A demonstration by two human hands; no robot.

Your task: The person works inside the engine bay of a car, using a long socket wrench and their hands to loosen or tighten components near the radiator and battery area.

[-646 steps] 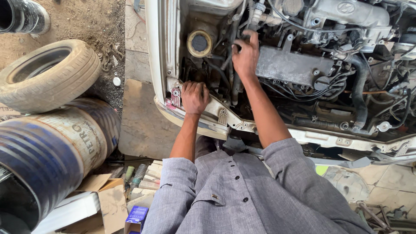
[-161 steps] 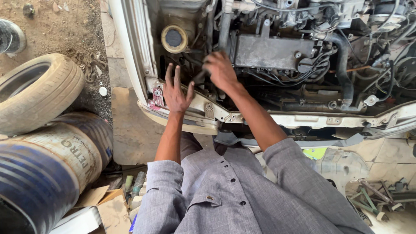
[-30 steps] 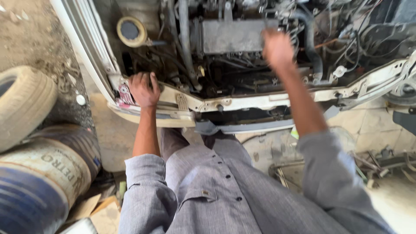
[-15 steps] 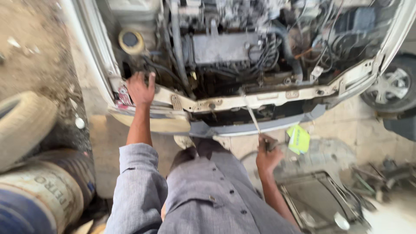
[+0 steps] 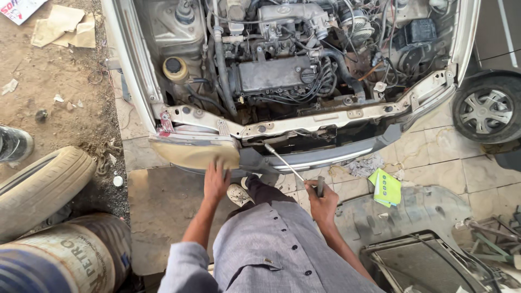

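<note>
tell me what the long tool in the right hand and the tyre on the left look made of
Tool: seems steel, a thin bright shaft with a silvery shine, held by the right hand. Tyre: rubber, matte and dusty grey, its sidewall worn.

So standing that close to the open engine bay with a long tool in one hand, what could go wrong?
The right hand grips a long T-handled wrench whose tip points up at the front crossmember; it might slip and strike knuckles or the wiring. The left hand sits by the headlight edge, where sheet metal could cut. Loose parts on the floor, like the plastic undertray, could trip a backward step.
</note>
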